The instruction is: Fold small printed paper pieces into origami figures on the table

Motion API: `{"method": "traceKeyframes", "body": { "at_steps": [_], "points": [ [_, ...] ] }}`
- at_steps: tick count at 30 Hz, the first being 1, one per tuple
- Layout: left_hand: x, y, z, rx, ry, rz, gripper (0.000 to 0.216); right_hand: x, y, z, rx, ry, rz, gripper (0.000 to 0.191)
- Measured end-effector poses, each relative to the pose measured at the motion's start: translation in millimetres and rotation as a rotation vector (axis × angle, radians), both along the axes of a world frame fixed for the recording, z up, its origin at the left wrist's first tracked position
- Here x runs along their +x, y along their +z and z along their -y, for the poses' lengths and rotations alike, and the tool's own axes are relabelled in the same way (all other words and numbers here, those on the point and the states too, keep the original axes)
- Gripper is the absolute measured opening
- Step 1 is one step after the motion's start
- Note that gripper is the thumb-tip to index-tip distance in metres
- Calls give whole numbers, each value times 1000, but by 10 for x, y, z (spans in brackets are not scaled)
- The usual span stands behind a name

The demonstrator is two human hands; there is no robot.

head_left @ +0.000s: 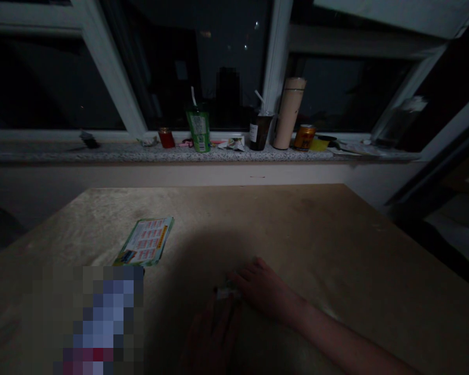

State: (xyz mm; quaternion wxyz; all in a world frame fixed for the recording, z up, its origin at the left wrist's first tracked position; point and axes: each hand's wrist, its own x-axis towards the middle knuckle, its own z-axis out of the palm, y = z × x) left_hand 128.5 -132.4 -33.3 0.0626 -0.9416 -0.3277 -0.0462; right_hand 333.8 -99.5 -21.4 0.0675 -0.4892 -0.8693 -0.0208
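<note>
A small pale, partly greenish item (223,293) lies low on the wooden table between my hands; it is too dark and small to name. My right hand (262,290) reaches in from the right and rests palm down on the table, fingers stretched, the fingertips at the item's right side. In deep shadow, my left hand (211,333) comes from the bottom edge with its fingers extended and apart, tips close to the item's near side. Whether either hand grips it cannot be made out. Left of the hands lies a printed green-edged card or booklet (146,242).
A pixelated bluish object (105,317) lies at the table's lower left. Behind the table (297,219), the window sill (125,155) bears a green cup (199,130), a dark drink cup (259,133), a beige flask (289,114), an orange can (305,138) and a red jar (166,138).
</note>
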Motion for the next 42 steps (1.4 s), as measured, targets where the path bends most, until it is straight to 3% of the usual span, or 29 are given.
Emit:
{"method": "traceKeyframes", "body": {
  "at_steps": [7,12,15,21,29,35,42],
  "points": [
    [-21,-48,-86,-31,-138,50,75,8,30,-13,-122,-27,-131,33],
    [-8,-21,-119,-61,-112,58,77,63,71,-12,-257,-89,-454,31],
    [-17,3,-127,-86,-104,79,76,82,111,-14,-300,-119,-540,43],
    [-56,9,-152,-50,-145,103,75,41,162,-53,-374,-193,-569,51],
    [-13,102,-151,-172,-166,134,106,38,185,-86,-431,-239,-591,54],
    [4,114,-171,-271,-167,117,99,7,220,-39,-397,-391,-557,54],
    [27,168,-175,-325,-124,127,91,44,271,-63,-501,-394,-575,63]
  ]
}}
